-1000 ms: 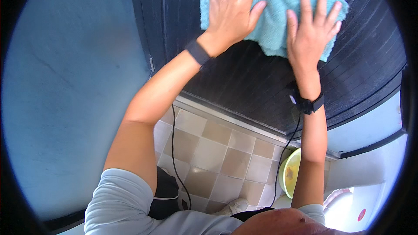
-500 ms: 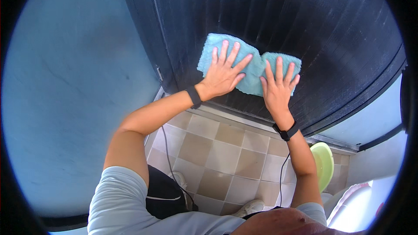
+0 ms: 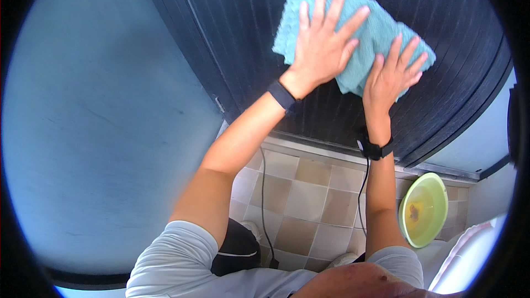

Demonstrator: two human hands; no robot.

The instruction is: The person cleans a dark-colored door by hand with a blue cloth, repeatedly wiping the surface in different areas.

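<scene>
A teal towel (image 3: 359,69) is spread against a dark, ribbed door (image 3: 237,38). My left hand (image 3: 323,44) presses flat on the towel's left half, its fingers spread and pointing up. Lower and to the right, my right hand (image 3: 391,74) lies on the towel's other end, fingers also apart. Neither hand grips the cloth; both rest on its face. Black bands circle both wrists, and a thin cable runs down from each.
At left stands a large pale-blue panel (image 3: 99,121). A green basin (image 3: 425,209) with some yellowish liquid sits on the floor at right. Checkered beige and white tiles (image 3: 298,198) lie below, beyond the door's metal sill (image 3: 314,149).
Both hands have moved up and to the right over the door, taking the towel with them. More of the green basin shows now.
</scene>
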